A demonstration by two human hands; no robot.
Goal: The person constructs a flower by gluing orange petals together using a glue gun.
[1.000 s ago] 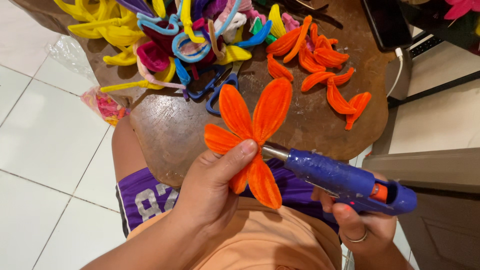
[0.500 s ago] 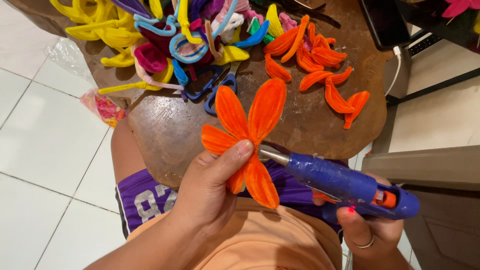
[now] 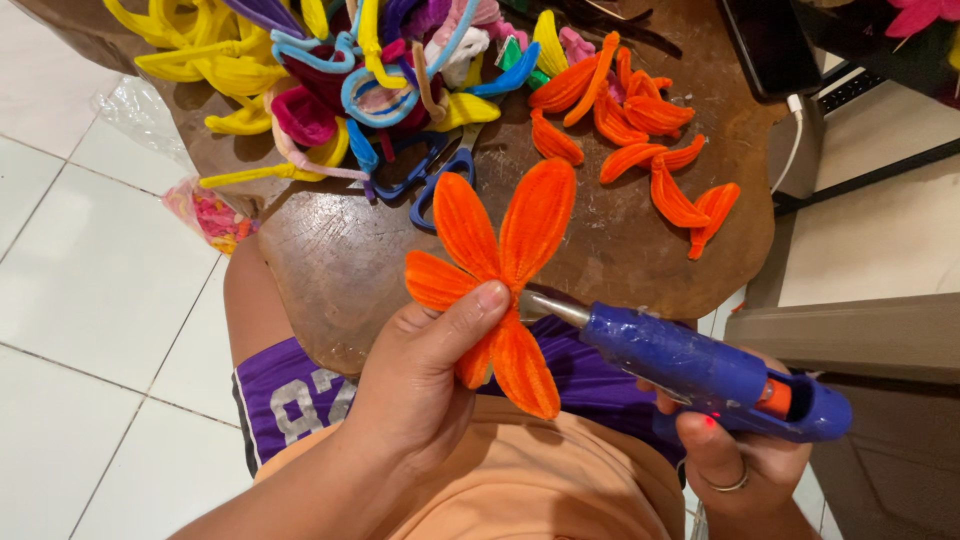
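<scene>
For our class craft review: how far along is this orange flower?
Done: four fuzzy petals already fan out on the orange flower. In hand: the left hand pinches its centre while the right hand aims the blue glue gun there. Left: loose orange petals lie unattached on the wooden table.

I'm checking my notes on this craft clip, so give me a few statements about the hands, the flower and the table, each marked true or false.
1. The left hand pinches an orange pipe-cleaner flower at its centre. True.
2. The right hand holds a red pair of scissors. False: it grips a blue glue gun.
3. The glue gun's metal nozzle points at the middle of the flower. True.
4. Loose orange petals lie on the wooden table. True.
5. The blue-handled scissors are in the person's lap. False: they lie on the table beside the pile of coloured pipe cleaners.
</scene>
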